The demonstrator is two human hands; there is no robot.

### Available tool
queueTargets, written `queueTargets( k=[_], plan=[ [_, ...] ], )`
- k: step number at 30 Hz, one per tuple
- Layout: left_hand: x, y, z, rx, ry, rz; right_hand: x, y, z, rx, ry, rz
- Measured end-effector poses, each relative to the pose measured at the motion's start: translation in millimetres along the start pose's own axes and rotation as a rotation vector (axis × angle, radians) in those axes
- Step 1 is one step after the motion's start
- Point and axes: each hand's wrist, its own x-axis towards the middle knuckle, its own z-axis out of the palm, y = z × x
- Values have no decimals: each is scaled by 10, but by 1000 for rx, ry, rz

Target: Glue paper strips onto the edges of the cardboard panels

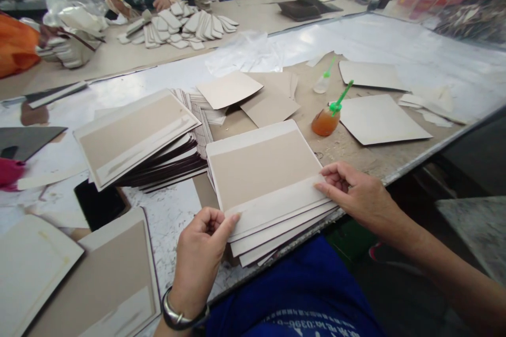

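A stack of grey board covers with pale folded edges (265, 168) lies at the table's near edge in front of me. My left hand (200, 253) is curled, its thumb pressing the near folded flap of the top cover at the lower left corner. My right hand (358, 195) rests on the same flap at the right side, fingers bent and pressing on its edge. A second, fanned stack of covers (136, 134) lies to the left.
An orange glue bottle with a green nozzle (326, 120) and a clear bottle (322, 83) stand behind the stack. Loose boards (379, 118) lie to the right, more covers (106, 279) at lower left. Other people work across the table at a pile of white pieces (185, 26).
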Motion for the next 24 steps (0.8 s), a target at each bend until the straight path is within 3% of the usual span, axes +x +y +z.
queueTargets(
  k=[9,24],
  plan=[
    [24,-61,-5,-122,-78,-45,22,-25,9,-4,6,21],
    [-22,-146,-54,-305,-62,-23,25,-3,7,-69,38,-9]
  ],
)
